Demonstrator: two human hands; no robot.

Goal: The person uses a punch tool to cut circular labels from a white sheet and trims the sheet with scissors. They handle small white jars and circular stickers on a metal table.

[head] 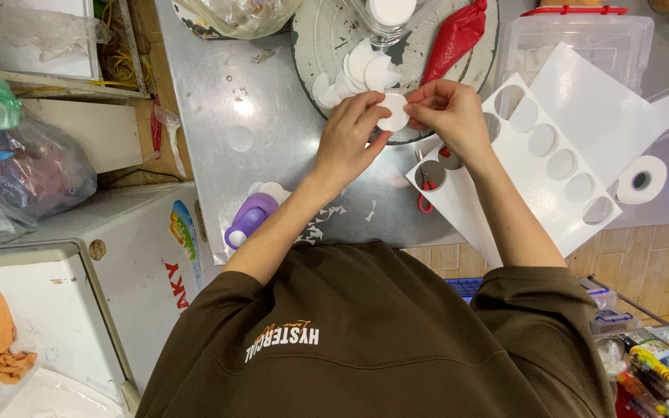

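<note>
On the left of the metal table (218,101) a purple punch tool (249,217) lies by the left forearm, untouched. The left hand (346,139) has its fingers closed in a pinch on the near edge of 1 white paper disc (393,114), held in the air just over the rim of the round grey tray (311,35). A loose pile of like discs (354,73) sits on that tray just behind. The right hand (452,116) pinches the disc's other edge, thumb and fingertips pressed together, so both hands grip the same piece.

This looks like the step of working a single disc at its edge (peeling or separating a layer, perhaps; the frame is too small to tell). Any next move calls for a fine fingertip hold and no creasing.

Further right lie red-handled scissors (425,191), a white sheet with round holes (551,147) and a roll of white tape (642,179).
</note>
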